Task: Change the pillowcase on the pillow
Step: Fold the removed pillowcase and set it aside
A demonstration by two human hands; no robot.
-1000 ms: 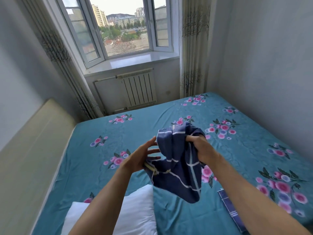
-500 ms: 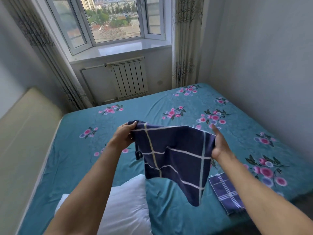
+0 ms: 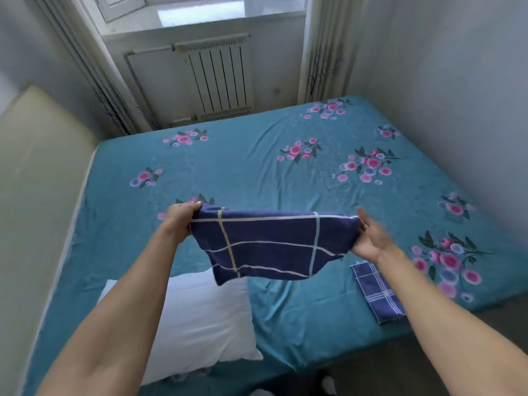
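Observation:
A dark blue checked pillowcase hangs stretched wide in the air between my hands, above the bed. My left hand grips its left top corner with curled fingers. My right hand holds the right end; its fingers look fairly straight and blurred, with the cloth against the palm. A bare white pillow lies on the sheet below my left forearm. A second, folded blue checked pillowcase lies flat on the bed under my right wrist.
The bed carries a teal flowered sheet. A beige headboard stands at the left, a grey wall at the right. A white radiator and curtains stand behind the bed's far side.
The bunched pillowcase has been pulled out wide between my hands, which moved apart. The camera tilted down, so the window has left the view.

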